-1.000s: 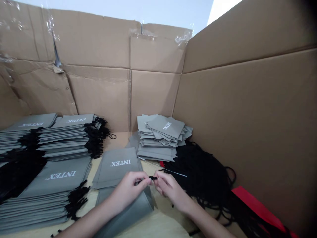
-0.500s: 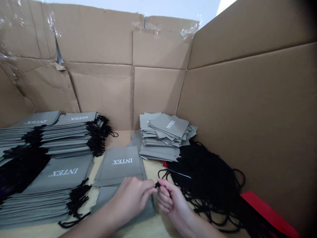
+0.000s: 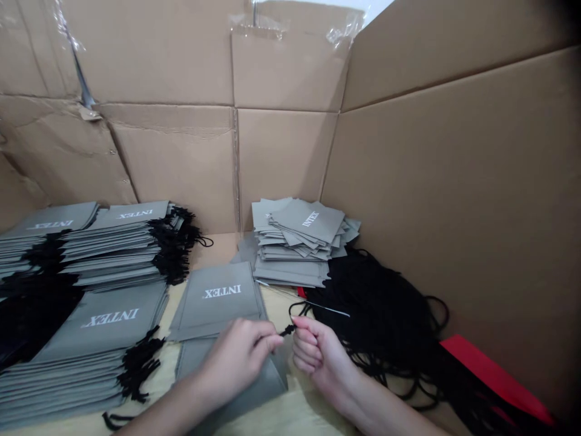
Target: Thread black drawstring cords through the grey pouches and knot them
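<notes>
A short length of black cord (image 3: 287, 330) with a knot in it stretches between my two hands. My left hand (image 3: 242, 354) pinches one end between thumb and forefinger. Closed around the other part is my right hand (image 3: 320, 354), its fingers curled in; a small loop of cord rises above it. Under and beyond my left hand lie grey fabric pouches (image 3: 218, 303) printed INTEX, partly hidden by the hand. A thin metal rod (image 3: 327, 309) rests just beyond my right hand, over a heap of black cords (image 3: 376, 315).
Stacks of grey pouches with black cord ends (image 3: 113, 242) stand at the left. A looser pouch pile (image 3: 306, 227) sits at the back. Cardboard walls (image 3: 445, 181) enclose the back and right. A red strip (image 3: 490, 375) lies by the cords at right.
My hands have drawn slightly apart, so more of the knotted cord shows between them. The view has tilted down a little.
</notes>
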A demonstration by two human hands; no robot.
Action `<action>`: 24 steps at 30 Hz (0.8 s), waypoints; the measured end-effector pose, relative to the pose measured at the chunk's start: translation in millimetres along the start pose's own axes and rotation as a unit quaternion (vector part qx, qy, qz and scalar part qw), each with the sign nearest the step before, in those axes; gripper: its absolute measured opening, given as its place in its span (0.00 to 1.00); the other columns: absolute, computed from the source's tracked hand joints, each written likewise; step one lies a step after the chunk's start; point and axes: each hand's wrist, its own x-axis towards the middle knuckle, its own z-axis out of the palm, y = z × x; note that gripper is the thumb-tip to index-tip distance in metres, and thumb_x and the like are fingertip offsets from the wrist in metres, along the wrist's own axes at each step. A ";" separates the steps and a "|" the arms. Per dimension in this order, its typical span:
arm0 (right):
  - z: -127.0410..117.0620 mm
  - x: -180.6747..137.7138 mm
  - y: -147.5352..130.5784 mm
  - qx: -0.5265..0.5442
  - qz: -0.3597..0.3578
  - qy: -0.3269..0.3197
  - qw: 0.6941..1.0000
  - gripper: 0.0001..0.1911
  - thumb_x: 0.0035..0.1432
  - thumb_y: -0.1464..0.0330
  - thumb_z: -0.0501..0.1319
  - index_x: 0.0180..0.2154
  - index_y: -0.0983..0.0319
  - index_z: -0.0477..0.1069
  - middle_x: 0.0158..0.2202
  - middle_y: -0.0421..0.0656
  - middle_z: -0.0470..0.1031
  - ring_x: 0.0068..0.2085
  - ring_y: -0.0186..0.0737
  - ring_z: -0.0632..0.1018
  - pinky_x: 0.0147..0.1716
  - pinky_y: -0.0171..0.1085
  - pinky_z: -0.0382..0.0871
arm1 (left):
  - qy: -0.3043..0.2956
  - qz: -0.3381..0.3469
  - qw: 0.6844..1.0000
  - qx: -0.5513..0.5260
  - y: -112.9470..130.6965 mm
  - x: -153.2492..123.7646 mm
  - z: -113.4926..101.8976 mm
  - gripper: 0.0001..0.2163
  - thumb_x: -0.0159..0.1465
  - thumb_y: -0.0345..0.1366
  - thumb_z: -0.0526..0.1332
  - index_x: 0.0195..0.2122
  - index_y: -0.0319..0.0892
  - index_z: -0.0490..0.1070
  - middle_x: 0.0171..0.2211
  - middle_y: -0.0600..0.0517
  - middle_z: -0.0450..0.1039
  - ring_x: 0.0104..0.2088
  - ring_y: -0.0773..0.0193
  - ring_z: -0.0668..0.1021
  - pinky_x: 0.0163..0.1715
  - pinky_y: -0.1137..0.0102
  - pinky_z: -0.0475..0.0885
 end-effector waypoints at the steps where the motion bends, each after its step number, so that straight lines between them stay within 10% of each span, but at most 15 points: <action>1: 1.1 0.6 0.0 -0.015 -0.022 0.000 1.000 0.25 0.44 0.61 0.63 0.11 0.59 0.48 0.07 0.28 0.44 0.11 0.23 0.45 0.12 0.29 0.40 | -0.005 -0.003 0.999 -0.032 0.1 1.7 -2.0 0.15 0.64 0.38 0.50 0.24 0.40 0.70 0.21 0.55 0.69 0.24 0.67 0.69 0.25 0.76 0.58; 9: -6.9 13.7 -8.3 -0.250 -0.241 0.011 0.938 0.29 0.55 0.46 0.50 0.16 0.61 0.56 0.12 0.32 0.50 0.15 0.26 0.51 0.15 0.31 0.41 | -0.040 0.005 0.999 -0.003 -3.6 7.2 -12.4 0.15 0.64 0.39 0.50 0.28 0.39 0.72 0.25 0.53 0.71 0.26 0.66 0.69 0.28 0.75 0.60; 16: -4.2 1.4 -9.5 -0.456 -0.273 -0.088 0.843 0.15 0.53 0.58 0.61 0.38 0.61 0.67 0.31 0.40 0.72 0.25 0.30 0.69 0.24 0.30 0.61 | -0.035 0.011 0.999 0.000 -5.0 5.4 -12.1 0.15 0.63 0.38 0.51 0.25 0.38 0.72 0.22 0.54 0.71 0.24 0.67 0.69 0.24 0.76 0.58; 24: 3.0 3.0 -3.6 -0.365 -0.204 -0.084 0.904 0.18 0.44 0.59 0.66 0.22 0.61 0.58 0.18 0.33 0.65 0.17 0.25 0.63 0.17 0.28 0.54 | -0.072 0.005 0.992 -0.101 -2.6 3.4 -12.2 0.14 0.60 0.32 0.50 0.22 0.38 0.72 0.21 0.54 0.70 0.26 0.67 0.70 0.30 0.75 0.62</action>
